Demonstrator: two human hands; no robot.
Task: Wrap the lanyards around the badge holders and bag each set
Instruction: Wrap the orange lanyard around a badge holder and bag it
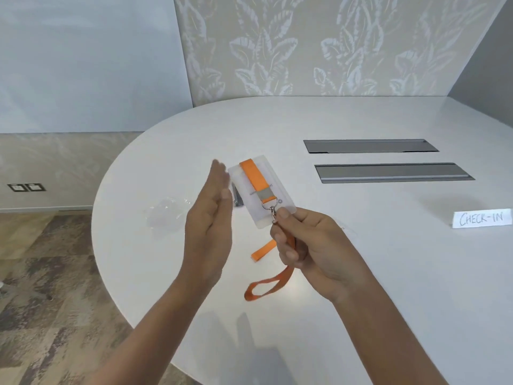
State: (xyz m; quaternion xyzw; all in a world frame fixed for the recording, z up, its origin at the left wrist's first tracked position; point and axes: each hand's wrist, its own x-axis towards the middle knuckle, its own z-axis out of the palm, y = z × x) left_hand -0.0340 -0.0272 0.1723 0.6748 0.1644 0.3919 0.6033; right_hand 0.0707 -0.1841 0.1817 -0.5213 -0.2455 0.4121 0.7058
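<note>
Badge holder: clear, stiff, probably slick card sleeve, held above the table; best gripped by its edges. Orange lanyard: limp ribbon lying across the holder's face, its tail looping below. Right hand pinches holder corner and strap; left hand flat-fingered just left of the holder.

We read one clear text: "CHECK-IN", handwritten in dark capitals on a white card that stands on the white table at its right edge. We also see a line of small grey print and a small round mark on the insert inside the clear badge holder, beside the orange lanyard laid over it; this print is too small and blurred for us to read. We find no other legible text, number or brand.
</note>
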